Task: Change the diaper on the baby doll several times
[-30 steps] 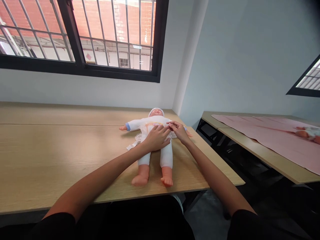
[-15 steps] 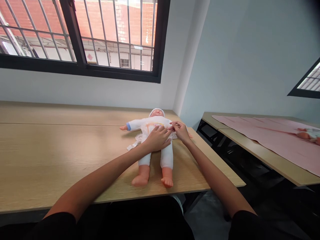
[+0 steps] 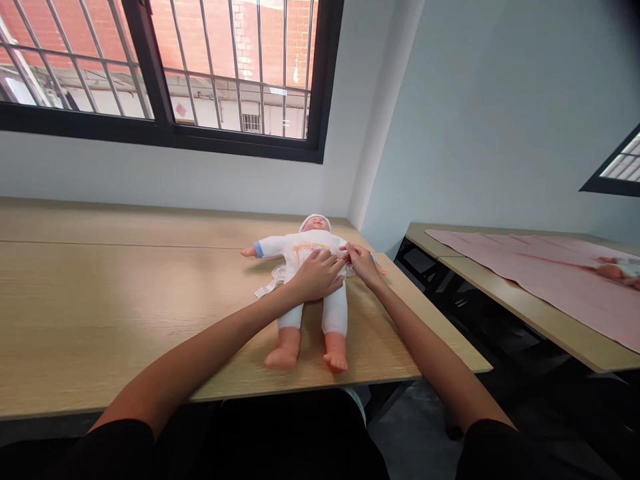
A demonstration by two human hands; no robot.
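A baby doll (image 3: 323, 239) in a white suit with blue cuffs lies on its back, head away from me and bare feet near the table's front edge. Around its waist is a white diaper (image 3: 279, 272) with a frilled edge; a loose strip sticks out on the left. My left hand (image 3: 320, 273) lies across the doll's waist, fingers bent and closed on the diaper's front. Beside it, my right hand (image 3: 361, 263) pinches the diaper's edge at the doll's right-hand side in view. The fingertips of both hands nearly meet, and the exact grip is partly hidden.
The doll lies on a light wooden table (image 3: 125, 313) pushed against the wall beneath a barred window (image 3: 235, 67). Across a gap to the right, a second table bears a pink cloth (image 3: 545, 273) with another doll (image 3: 623, 268) at the picture's edge.
The camera view has shifted slightly. Both hands stay at the doll's waist, with only slight finger movement; the doll lies as before.
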